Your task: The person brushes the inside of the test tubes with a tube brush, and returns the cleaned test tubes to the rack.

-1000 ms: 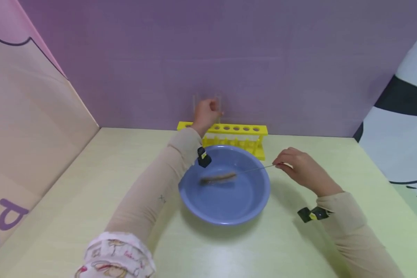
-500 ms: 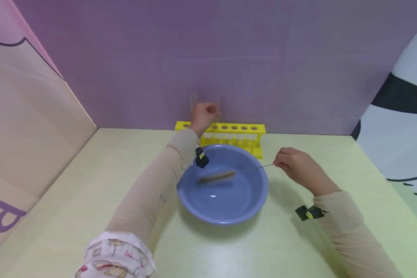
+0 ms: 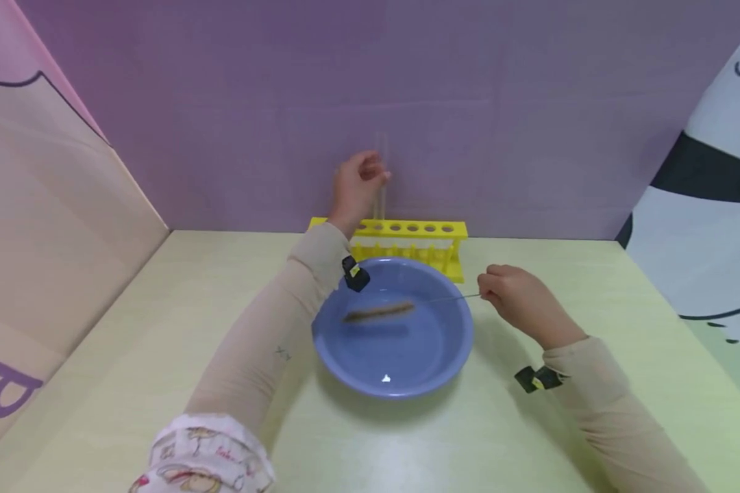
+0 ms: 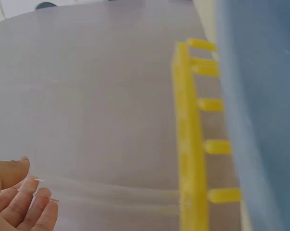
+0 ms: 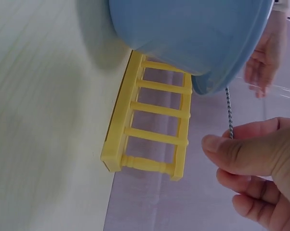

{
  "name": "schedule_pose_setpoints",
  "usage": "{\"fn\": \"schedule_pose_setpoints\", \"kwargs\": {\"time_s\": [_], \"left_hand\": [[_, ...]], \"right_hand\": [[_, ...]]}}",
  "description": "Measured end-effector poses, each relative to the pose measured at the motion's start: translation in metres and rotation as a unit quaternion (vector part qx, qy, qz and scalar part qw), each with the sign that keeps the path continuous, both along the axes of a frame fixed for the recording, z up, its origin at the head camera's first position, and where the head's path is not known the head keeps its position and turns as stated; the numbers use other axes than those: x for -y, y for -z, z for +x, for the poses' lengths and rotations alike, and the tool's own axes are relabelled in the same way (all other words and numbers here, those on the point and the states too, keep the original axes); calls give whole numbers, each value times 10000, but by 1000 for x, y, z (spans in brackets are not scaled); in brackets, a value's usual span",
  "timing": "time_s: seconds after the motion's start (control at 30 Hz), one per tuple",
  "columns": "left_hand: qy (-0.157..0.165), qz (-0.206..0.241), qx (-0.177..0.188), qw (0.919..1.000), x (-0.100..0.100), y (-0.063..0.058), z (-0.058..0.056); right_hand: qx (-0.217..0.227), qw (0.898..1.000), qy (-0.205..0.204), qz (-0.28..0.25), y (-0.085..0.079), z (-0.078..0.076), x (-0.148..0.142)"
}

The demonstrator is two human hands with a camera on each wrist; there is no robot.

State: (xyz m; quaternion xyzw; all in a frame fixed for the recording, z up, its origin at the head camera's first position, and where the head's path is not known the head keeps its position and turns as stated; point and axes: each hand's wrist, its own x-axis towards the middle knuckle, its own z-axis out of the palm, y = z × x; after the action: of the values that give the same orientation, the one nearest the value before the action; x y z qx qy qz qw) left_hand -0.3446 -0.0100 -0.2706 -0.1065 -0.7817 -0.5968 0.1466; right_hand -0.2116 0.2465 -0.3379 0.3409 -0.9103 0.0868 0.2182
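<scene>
My left hand [image 3: 359,183] pinches a clear glass test tube [image 3: 380,202] upright above the yellow test tube rack [image 3: 447,229] in the head view. The tube's lower end is right at the rack's top bar. In the left wrist view, the faint tube [image 4: 111,195] stretches from the fingers to the rack. My right hand [image 3: 521,298] pinches the twisted wire handle [image 5: 229,113] of a test tube brush. Its brown bristle head [image 3: 379,313] is over the inside of the blue basin [image 3: 395,390], above the water.
The basin stands on the pale table [image 3: 401,452] just in front of the rack and overlaps its lower part. A purple backdrop [image 3: 530,137] rises close behind the rack, with printed side panels [image 3: 55,205] left and right.
My left hand has risen above the rack, and the tube's top now stands higher. The right hand has shifted slightly left with the brush, whose head stays over the basin.
</scene>
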Motion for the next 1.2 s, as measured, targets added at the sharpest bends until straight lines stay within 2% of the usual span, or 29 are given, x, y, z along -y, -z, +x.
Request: {"fn": "schedule_pose_setpoints", "kwargs": {"time_s": [0.13, 0.2, 0.33, 0.43, 0.6, 0.67, 0.77, 0.83, 0.97, 1.07, 1.2], "left_hand": [[39, 357, -431, 9984, 0, -13, 6], [126, 438, -595, 9972, 2, -21, 13], [346, 511, -832, 9946, 12, -38, 32], [632, 564, -1038, 9910, 22, -49, 48], [1028, 250, -1294, 9859, 39, -54, 68], [1162, -143, -1240, 9853, 45, -52, 75], [1468, -909, -1124, 9785, 53, -43, 84], [1626, -1529, -1087, 9687, 60, -35, 91], [1863, -2560, -1003, 9432, 75, -20, 103], [2021, -3010, -824, 9283, 88, -7, 108], [2157, -3411, -552, 9133, 106, 9, 114]], "right_hand": [[-52, 10000, 22, 15, 2, 0, 1], [-105, 9999, -15, 18, 2, 0, 0], [-204, 9996, -185, 20, 1, -2, -2], [-254, 9991, -337, 22, -1, -2, -5], [-234, 9988, -434, 69, -4, 3, -9], [-237, 9989, -390, 99, -5, 6, -12], [-314, 9989, -324, 82, -7, 10, -17], [-422, 9986, -307, 35, -7, 13, -21], [-676, 9974, -239, -111, -7, 20, -27], [-911, 9951, -250, -273, -7, 25, -31], [-1361, 9883, -457, -508, -9, 28, -38]]}}
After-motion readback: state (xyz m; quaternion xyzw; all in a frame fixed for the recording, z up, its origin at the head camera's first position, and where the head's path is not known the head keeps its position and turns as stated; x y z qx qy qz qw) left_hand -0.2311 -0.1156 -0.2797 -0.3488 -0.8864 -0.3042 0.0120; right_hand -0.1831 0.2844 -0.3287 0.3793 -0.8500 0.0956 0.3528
